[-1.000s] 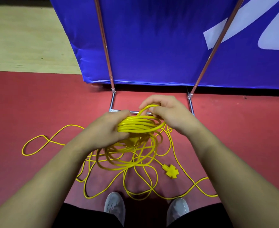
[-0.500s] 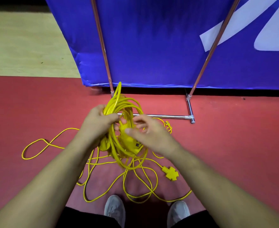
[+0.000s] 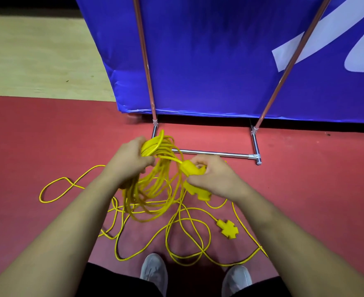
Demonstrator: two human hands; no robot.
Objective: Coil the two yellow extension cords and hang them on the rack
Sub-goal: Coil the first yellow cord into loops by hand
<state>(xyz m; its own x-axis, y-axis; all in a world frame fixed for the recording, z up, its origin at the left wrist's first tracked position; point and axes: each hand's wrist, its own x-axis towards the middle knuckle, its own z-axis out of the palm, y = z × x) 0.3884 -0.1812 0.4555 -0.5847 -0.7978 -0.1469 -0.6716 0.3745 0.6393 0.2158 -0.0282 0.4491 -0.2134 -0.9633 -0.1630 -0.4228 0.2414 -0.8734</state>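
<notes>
Coils of yellow extension cord (image 3: 151, 189) hang in a loose bundle from the left hand (image 3: 129, 161), whose fingers are curled tight round the top of the loops. The bundle is held over the red floor (image 3: 316, 189), towards its far edge. Whether its lowest loops touch the floor cannot be told.

The right hand (image 3: 215, 176) is just beside the bundle, thumb and fingertips pinching a yellow plug (image 3: 190, 168) on a strand that runs up into the gripped loops. A yellow socket head (image 3: 199, 192) shows directly under this hand's palm; contact between them cannot be told.

More loose cord (image 3: 189, 243) sprawls on the floor beneath both hands. 1 long loop reaches out towards the floor's left edge, and others curl close to 2 grey shoes (image 3: 154, 271) at the near edge. A cross-shaped socket (image 3: 228, 229) lies flat on the floor, to the right of the loops and nearer than the right hand.

Beyond the hands stands the rack (image 3: 215, 154), its chrome base bar resting on the floor, with 2 copper-coloured uprights (image 3: 144, 61) rising in front of a blue banner (image 3: 209, 61). Pale wood flooring (image 3: 37, 61) borders the red floor at its far left.
</notes>
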